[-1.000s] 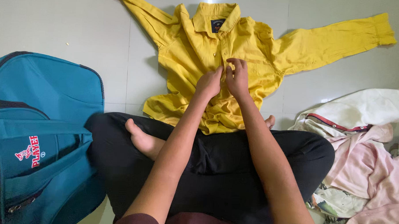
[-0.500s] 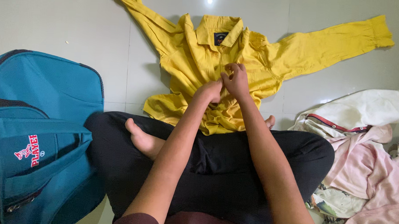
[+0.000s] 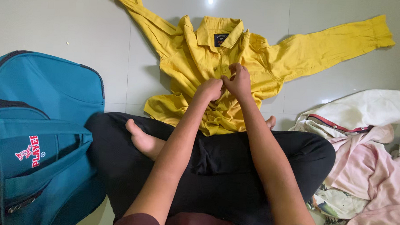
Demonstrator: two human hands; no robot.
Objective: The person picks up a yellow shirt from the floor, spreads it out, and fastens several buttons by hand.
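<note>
Buttoning yellow shirt [image 3: 188,59] placket at 12 o'clock — left hand [image 3: 211,89] and right hand [image 3: 239,80] pinching fabric; next likely needs button alignment.

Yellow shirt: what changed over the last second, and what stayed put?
Both hands, left hand and right hand, shifted slightly down the front of the yellow shirt, fingers pinching the placket throughout. Nothing was let go. The spread sleeves, the teal bag and the clothes pile stayed as they were.

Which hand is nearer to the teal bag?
Left. The left hand lies on the yellow shirt, on the side toward the teal bag; the right hand is beside it, farther away.
</note>
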